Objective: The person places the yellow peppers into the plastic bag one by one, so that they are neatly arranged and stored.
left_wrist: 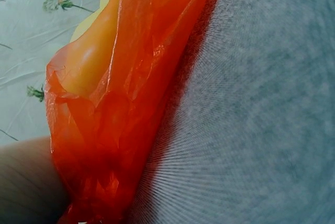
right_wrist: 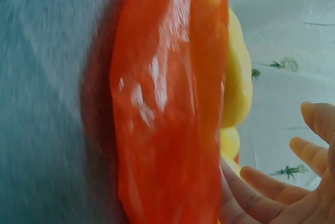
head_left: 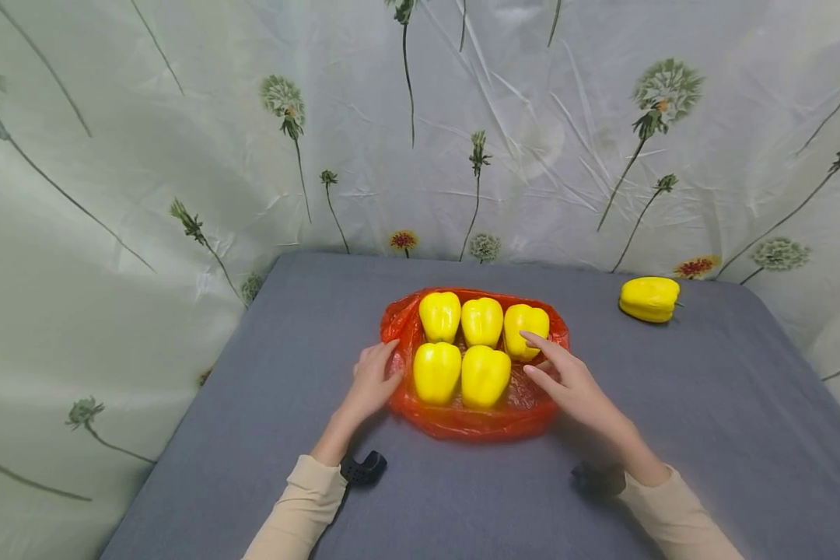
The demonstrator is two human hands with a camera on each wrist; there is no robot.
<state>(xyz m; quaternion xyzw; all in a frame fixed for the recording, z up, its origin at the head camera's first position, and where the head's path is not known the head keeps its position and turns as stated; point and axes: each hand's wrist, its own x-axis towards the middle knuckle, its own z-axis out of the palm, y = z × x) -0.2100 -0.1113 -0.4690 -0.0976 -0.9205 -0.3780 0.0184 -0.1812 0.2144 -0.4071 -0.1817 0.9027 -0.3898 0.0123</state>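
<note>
The left hand [head_left: 373, 379] rests with relaxed fingers against the 9 o'clock edge of the orange plastic bag [head_left: 462, 420], gripping nothing. The right hand [head_left: 567, 377] lies at the bag's 3 o'clock side, fingers straight and apart, its index tip touching the rear right yellow bell pepper [head_left: 525, 327]. Five yellow bell peppers sit on the bag in the middle of the grey surface [head_left: 252, 435]: three behind, two in front. A sixth pepper [head_left: 649, 299] lies alone, well apart at 2 o'clock. Only the head view gives this count; the left wrist view shows crumpled bag film [left_wrist: 115, 119] over one pepper, the right wrist view the spread fingers [right_wrist: 272, 185] beside the bag
</note>
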